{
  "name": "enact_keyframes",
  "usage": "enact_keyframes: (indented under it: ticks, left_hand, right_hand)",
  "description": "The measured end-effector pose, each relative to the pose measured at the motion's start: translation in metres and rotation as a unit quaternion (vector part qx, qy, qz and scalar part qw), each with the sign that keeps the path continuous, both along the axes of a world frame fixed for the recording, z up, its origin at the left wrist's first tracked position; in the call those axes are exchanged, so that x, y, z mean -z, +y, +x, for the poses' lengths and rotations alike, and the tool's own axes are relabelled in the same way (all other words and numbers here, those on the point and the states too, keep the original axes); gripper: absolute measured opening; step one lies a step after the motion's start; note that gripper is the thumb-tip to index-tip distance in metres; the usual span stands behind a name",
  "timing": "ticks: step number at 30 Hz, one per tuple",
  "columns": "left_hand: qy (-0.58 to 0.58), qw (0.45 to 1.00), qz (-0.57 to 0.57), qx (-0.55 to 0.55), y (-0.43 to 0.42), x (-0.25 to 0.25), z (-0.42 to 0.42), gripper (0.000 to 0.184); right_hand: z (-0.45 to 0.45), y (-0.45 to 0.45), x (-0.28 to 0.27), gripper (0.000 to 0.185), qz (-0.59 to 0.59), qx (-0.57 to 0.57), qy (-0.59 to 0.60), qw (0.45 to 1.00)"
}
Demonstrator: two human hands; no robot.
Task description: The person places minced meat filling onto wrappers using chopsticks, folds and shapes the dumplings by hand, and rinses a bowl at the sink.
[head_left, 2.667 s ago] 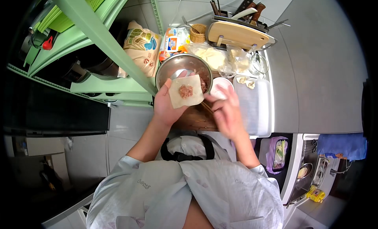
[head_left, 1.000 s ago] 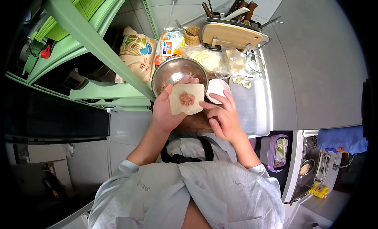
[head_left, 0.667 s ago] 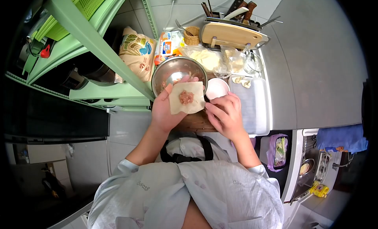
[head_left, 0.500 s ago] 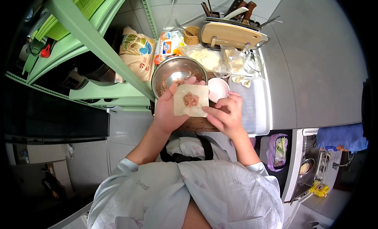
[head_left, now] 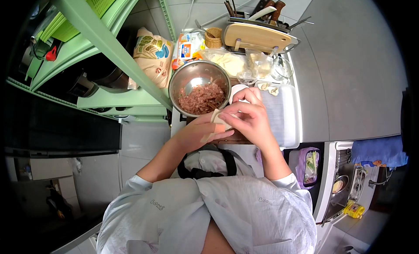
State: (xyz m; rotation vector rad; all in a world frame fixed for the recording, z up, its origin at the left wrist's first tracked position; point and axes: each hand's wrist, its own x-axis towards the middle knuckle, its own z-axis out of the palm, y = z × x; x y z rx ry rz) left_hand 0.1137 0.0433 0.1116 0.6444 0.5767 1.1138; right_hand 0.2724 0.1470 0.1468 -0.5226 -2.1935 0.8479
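Note:
Both my hands are together just below the steel bowl. My left hand grips the pale dough wrapper, which is now folded and partly hidden by fingers. My right hand pinches the wrapper's right side. The meat filling on it is out of sight. Pink minced meat lies in the steel bowl. A small white bowl is mostly hidden behind my right hand. To the right, a translucent tray holds a few folded dumplings at its top edge.
Behind the bowl are bagged wrappers, a glass bowl, a wicker cup and a cutting board beside knives. A grain bag stands behind the green shelf frame at left.
The wrapper, flat with meat on top before, is now folded between both hands. My left hand has turned and moved down, exposing the meat in the bowl. My right hand has closed in leftward.

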Motion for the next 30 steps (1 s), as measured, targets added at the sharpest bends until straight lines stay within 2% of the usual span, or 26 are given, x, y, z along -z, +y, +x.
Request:
enact_keyframes:
  ticks: [2, 5, 8, 12, 15, 16, 19, 20, 21, 23, 26, 30]
  left_hand:
    - [0.007, 1.0, 0.001, -0.002, -0.001, -0.002, 0.001, 0.058]
    - [0.022, 1.0, 0.001, -0.013, -0.002, -0.003, 0.003, 0.057]
    - [0.048, 0.999, 0.01, 0.019, -0.002, 0.004, -0.001, 0.059]
    - [0.08, 0.995, -0.017, 0.053, -0.001, -0.005, -0.005, 0.059]
    - [0.262, 0.949, 0.155, -0.084, 0.0, 0.0, 0.003, 0.057]
    - [0.224, 0.959, 0.13, -0.117, -0.003, -0.001, 0.007, 0.058]
    - [0.353, 0.899, 0.186, -0.18, -0.007, -0.001, 0.004, 0.059]
    - [0.38, 0.865, 0.232, -0.231, -0.005, 0.003, 0.004, 0.042]
    - [0.392, 0.857, 0.245, -0.228, -0.006, 0.002, 0.003, 0.036]
    - [0.415, 0.838, 0.275, -0.223, -0.007, -0.002, 0.0, 0.025]
    - [0.399, 0.863, 0.234, -0.202, -0.009, -0.004, 0.0, 0.015]
    - [0.322, 0.904, 0.171, -0.224, -0.009, -0.007, 0.004, 0.013]
  right_hand:
    - [-0.002, -0.001, 0.002, 0.013, -0.02, 0.007, -0.01, 1.0]
    - [-0.006, -0.008, -0.003, 0.015, -0.115, 0.008, 0.004, 0.993]
    - [-0.006, -0.003, 0.002, 0.015, -0.014, -0.021, -0.016, 1.0]
    - [-0.003, -0.002, 0.003, 0.012, 0.017, -0.063, 0.001, 0.998]
    - [0.002, -0.01, -0.004, 0.013, 0.057, -0.039, 0.008, 0.998]
    - [0.005, -0.014, -0.007, 0.013, 0.069, -0.024, 0.011, 0.997]
    - [0.012, -0.025, -0.018, 0.017, 0.104, 0.018, 0.011, 0.994]
    - [0.013, -0.026, -0.02, 0.017, 0.112, 0.026, 0.008, 0.993]
    - [0.014, -0.028, -0.021, 0.017, 0.12, 0.034, 0.006, 0.992]
    - [0.013, -0.028, -0.019, 0.016, 0.096, 0.039, 0.015, 0.995]
    - [0.015, -0.028, -0.015, 0.016, 0.003, 0.041, 0.003, 0.999]
    - [0.019, -0.027, -0.007, 0.022, -0.121, 0.013, -0.019, 0.992]
